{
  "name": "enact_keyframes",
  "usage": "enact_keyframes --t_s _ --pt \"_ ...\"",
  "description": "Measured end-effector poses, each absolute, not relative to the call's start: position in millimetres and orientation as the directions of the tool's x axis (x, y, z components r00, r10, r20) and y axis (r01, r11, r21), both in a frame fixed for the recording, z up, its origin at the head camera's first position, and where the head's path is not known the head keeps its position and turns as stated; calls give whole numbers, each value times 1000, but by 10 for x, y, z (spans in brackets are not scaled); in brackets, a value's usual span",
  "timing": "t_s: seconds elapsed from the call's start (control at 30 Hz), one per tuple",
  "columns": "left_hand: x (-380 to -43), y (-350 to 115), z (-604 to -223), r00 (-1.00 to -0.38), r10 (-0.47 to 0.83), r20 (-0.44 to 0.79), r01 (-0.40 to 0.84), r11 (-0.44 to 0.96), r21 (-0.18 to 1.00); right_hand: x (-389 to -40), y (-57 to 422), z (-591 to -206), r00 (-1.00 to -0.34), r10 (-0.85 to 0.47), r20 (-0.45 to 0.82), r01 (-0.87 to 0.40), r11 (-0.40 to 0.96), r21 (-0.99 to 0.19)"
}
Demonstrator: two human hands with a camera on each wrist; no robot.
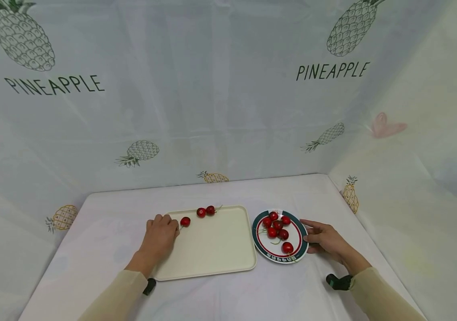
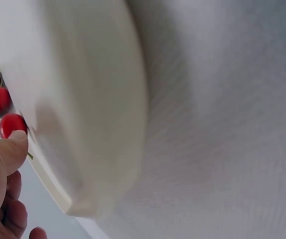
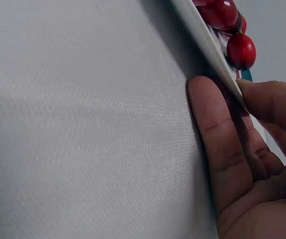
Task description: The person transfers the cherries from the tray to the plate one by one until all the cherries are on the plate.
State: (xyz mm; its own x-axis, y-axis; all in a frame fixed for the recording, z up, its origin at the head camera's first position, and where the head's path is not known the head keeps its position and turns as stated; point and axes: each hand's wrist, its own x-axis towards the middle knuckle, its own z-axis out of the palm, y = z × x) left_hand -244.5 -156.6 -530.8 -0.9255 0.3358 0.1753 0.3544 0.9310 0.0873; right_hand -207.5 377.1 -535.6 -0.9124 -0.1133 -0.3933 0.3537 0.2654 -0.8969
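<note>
A cream rectangular tray (image 1: pixel 216 249) lies on the table, with two cherries (image 1: pixel 206 211) side by side near its far edge. My left hand (image 1: pixel 160 234) is over the tray's far left corner, fingers curled, pinching a cherry (image 1: pixel 185 221) at the fingertips. In the left wrist view the thumb (image 2: pixel 17 144) overlaps this red cherry (image 2: pixel 12 125), and its green stem pokes out below. To the right, my right hand (image 1: pixel 326 243) holds the rim of a round plate (image 1: pixel 257 240), thumb on top and fingers underneath. Several stemmed cherries (image 1: pixel 278 225) lie on the plate.
A white cloth covers the table (image 1: pixel 228 294), and a pineapple-printed curtain (image 1: pixel 228 111) hangs behind and along the sides. The plate stands close beside the tray's right edge. One cherry (image 1: pixel 287 248) lies nearer the plate's front rim than the others.
</note>
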Motion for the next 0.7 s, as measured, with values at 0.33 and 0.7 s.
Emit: enact_keyframes --t_s 0.33,0.7 --pt "-2451 -1559 -5336 -903 374 213 396 915 71 -2067 3763 -5347 -914 -113 -389 349 269 -898" --pt "-2449 -1543 -5319 -885 391 253 414 909 44 -2083 3777 -5353 -913 -123 -388 347 264 -900"
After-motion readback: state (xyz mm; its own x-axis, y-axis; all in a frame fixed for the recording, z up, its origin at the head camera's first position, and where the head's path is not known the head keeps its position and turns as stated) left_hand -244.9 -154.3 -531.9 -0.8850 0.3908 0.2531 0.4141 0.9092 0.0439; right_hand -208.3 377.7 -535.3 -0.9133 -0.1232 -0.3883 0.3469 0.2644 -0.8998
